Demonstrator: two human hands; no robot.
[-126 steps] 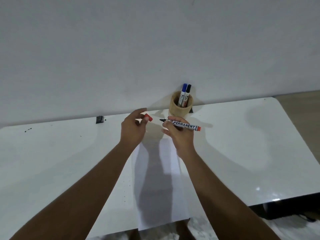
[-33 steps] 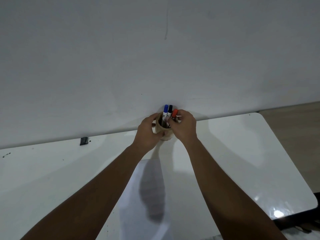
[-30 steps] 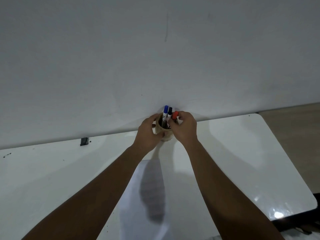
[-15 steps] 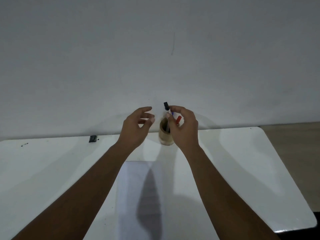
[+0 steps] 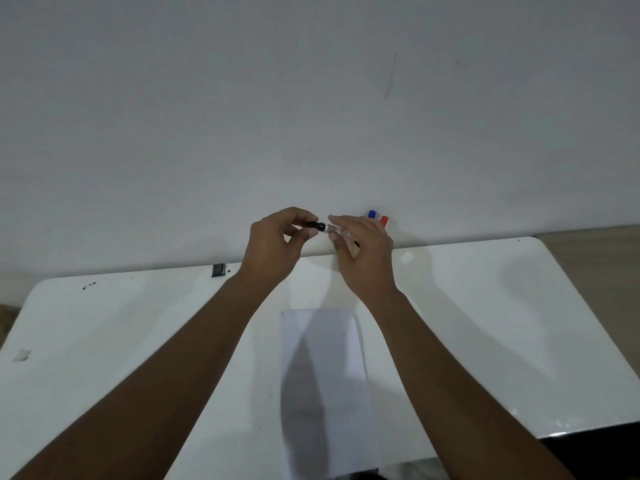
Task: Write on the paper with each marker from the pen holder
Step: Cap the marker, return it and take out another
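Note:
Both my hands are raised above the far part of the white table (image 5: 467,323), holding the black marker (image 5: 327,228) level between them. My left hand (image 5: 275,245) pinches its black cap (image 5: 316,225). My right hand (image 5: 363,258) grips the white barrel. The pen holder is almost wholly hidden behind my right hand. Only the blue marker's cap (image 5: 372,214) and the red marker's cap (image 5: 384,220) show above the knuckles. The white paper (image 5: 329,393) lies lengthwise on the table below my hands, partly in their shadow.
A plain white wall rises right behind the table. A small black object (image 5: 218,270) lies at the table's back edge on the left, with a few dark specks (image 5: 89,285) farther left. Brown floor (image 5: 595,265) shows at the right.
My right hand has lifted the black marker out of the holder and turned it level. My left hand has closed on its cap. The red marker stands back in the holder.

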